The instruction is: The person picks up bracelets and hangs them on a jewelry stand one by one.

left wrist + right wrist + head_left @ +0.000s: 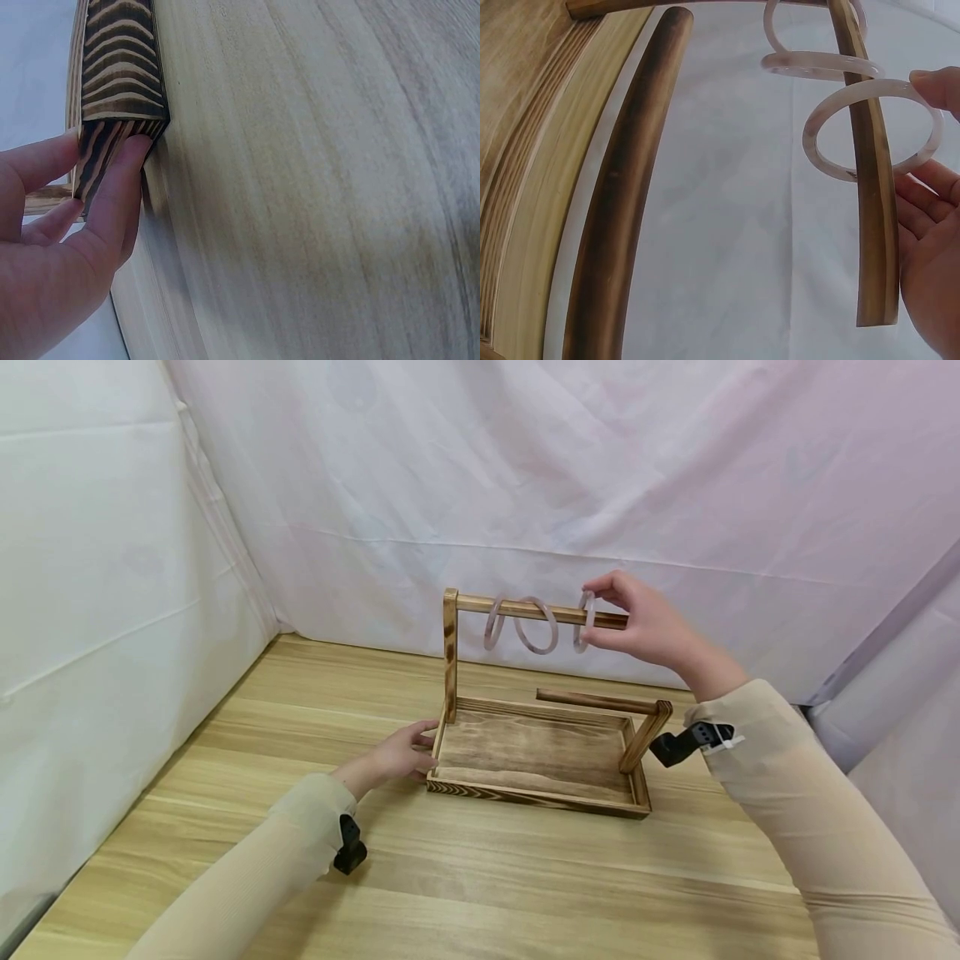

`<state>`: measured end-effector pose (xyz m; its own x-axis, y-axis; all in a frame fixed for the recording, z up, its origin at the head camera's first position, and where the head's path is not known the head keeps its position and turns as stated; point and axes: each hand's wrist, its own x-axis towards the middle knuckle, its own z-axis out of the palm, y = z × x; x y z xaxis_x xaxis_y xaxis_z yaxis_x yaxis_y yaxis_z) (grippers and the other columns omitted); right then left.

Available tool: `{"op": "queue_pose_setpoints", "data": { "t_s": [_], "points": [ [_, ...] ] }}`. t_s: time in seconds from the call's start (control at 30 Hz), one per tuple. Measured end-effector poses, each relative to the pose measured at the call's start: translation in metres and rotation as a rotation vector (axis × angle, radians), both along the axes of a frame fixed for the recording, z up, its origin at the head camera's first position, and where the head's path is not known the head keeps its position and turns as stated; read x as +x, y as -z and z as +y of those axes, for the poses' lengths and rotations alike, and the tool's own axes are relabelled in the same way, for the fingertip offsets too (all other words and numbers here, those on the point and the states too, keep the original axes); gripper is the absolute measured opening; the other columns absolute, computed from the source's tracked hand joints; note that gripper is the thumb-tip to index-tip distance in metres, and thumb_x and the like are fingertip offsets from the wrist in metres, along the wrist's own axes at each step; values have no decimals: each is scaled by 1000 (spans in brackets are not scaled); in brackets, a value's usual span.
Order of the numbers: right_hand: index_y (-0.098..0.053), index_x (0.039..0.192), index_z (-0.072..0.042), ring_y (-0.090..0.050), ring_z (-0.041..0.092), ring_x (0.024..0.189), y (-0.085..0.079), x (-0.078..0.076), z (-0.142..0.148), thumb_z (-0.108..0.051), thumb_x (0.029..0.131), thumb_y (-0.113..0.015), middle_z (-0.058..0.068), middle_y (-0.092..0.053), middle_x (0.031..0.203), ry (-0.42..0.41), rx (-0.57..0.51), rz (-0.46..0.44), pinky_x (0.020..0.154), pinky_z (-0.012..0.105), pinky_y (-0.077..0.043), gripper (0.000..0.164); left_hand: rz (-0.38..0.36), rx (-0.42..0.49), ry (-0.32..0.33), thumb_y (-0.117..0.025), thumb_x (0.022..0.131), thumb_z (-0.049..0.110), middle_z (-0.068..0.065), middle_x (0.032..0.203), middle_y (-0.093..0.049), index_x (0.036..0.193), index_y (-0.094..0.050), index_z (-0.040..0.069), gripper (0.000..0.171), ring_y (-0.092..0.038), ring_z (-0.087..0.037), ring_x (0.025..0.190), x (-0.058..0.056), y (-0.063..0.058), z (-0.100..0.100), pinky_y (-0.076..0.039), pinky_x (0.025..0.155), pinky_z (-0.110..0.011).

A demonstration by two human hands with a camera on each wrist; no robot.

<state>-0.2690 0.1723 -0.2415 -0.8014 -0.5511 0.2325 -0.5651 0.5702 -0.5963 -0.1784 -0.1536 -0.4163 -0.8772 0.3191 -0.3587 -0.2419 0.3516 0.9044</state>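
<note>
A wooden bangle stand has a shallow tray (536, 802) at its base, an upper bar (471, 603) and a lower bar (600, 701). My right hand (654, 622) pinches a pale, glossy bangle (810, 142) between thumb and fingers, near the upper bar's free end. That bar passes through the ring. Farther left, a second bangle (553, 628) and a third bangle (489, 633) hang on the same bar. My left hand (396, 755) grips the tray's left end, thumb and fingers on either side of its wall, as the left wrist view shows close up.
The stand rests on a wood-grain table (480, 877). A post (450, 652) rises at its left end, and a shorter slanted post (643, 739) at the right bears the lower bar. White cloth (360, 468) hangs behind and at both sides.
</note>
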Motion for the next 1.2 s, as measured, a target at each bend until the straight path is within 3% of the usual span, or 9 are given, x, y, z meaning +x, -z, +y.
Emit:
{"op": "queue_pose_setpoints", "data": {
  "t_s": [0.23,0.47,0.73,1.07,1.2],
  "points": [
    [-46,124,3,-37,36,133,1,-1,-3,-14,82,-71,19,-45,136,-9,6,4,112,50,-27,52,0,-2,-1,-50,91,-6,-34,138,-35,149,-15,1,68,-55,-42,111,-1,1,-1,-55,82,-46],
    [-47,127,1,-40,32,129,0,1,-6,-15,82,-70,16,-47,135,-4,35,2,102,51,-39,53,-3,3,-2,-50,91,-6,-34,138,-35,149,-15,1,68,-55,-42,112,-1,1,-1,-54,83,-47],
    [-46,129,-1,-41,30,128,3,0,-8,-14,82,-70,15,-47,134,-14,69,4,98,50,-43,55,-6,3,-9,-50,91,-6,-34,139,-34,149,-15,2,68,-54,-42,113,0,1,-1,-54,83,-47],
    [-50,123,1,-44,33,123,2,1,-12,-17,80,-73,17,-51,129,-24,153,97,103,50,-36,52,-9,2,-4,-50,90,-6,-33,139,-34,149,-15,2,69,-54,-42,113,1,1,0,-54,84,-47],
    [-52,122,1,-41,35,126,2,1,-12,-19,80,-73,18,-53,128,-13,201,125,114,49,-21,51,-6,5,-1,-51,90,-7,-34,138,-35,149,-15,1,69,-55,-42,112,2,2,0,-54,83,-47]
  ]
}}
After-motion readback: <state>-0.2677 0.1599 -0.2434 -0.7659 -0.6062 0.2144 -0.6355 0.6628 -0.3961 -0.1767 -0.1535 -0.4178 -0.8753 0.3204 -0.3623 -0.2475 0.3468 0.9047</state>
